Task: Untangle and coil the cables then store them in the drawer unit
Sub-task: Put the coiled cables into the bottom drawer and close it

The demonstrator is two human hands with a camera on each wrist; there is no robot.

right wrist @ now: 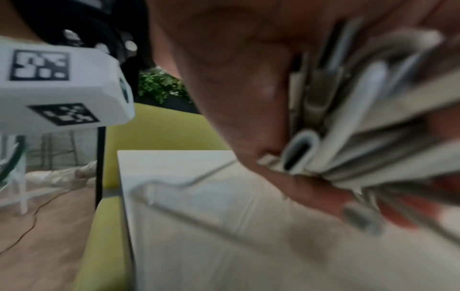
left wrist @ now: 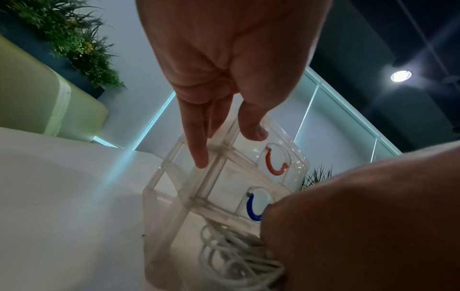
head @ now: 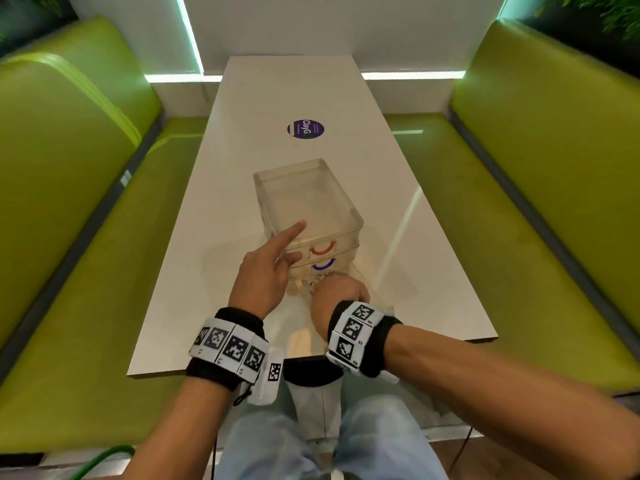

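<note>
The right hand point(head: 337, 292) clutches the coiled cables point(left wrist: 234, 254) at the unit's point(head: 308, 202) open bottom drawer, at 12 o'clock; the left hand point(head: 266, 271), fingers straight, steadies the unit

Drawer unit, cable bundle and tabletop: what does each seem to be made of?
Clear three-tier drawer unit: likely glossy transparent plastic; the table shows through its walls.
White coiled cable bundle: apparently smooth matte plastic or rubber jacket, bending in soft loops.
White rectangular tabletop: seemingly glossy laminate; it mirrors light streaks.
</note>
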